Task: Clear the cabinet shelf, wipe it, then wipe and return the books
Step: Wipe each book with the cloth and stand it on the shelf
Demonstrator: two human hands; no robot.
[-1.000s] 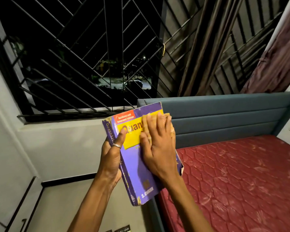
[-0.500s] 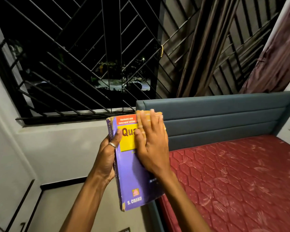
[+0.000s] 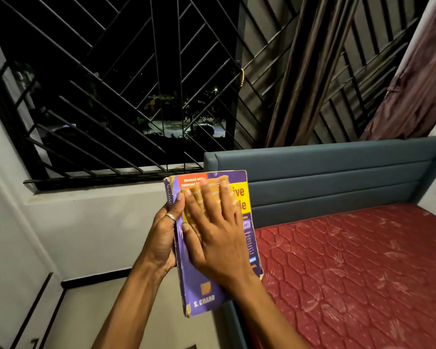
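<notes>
I hold a thick purple paperback book [image 3: 202, 293] with a yellow title panel upright in front of me, cover facing me. My left hand [image 3: 163, 238] grips its spine edge, thumb on the cover, a ring on one finger. My right hand [image 3: 215, 235] lies flat on the cover with straight fingers, pressing a yellow-orange cloth [image 3: 204, 187] against it. Most of the cloth is hidden under my fingers. The cabinet shelf is out of view.
A bed with a red patterned mattress [image 3: 350, 268] and a blue-grey padded headboard [image 3: 325, 177] lies to the right. A barred window [image 3: 124, 91] fills the wall ahead, with curtains [image 3: 413, 79] at the right. White wall and floor are at the left.
My right hand with the cloth has slid left across the cover, uncovering the right part of the yellow panel. The book now stands more upright.
</notes>
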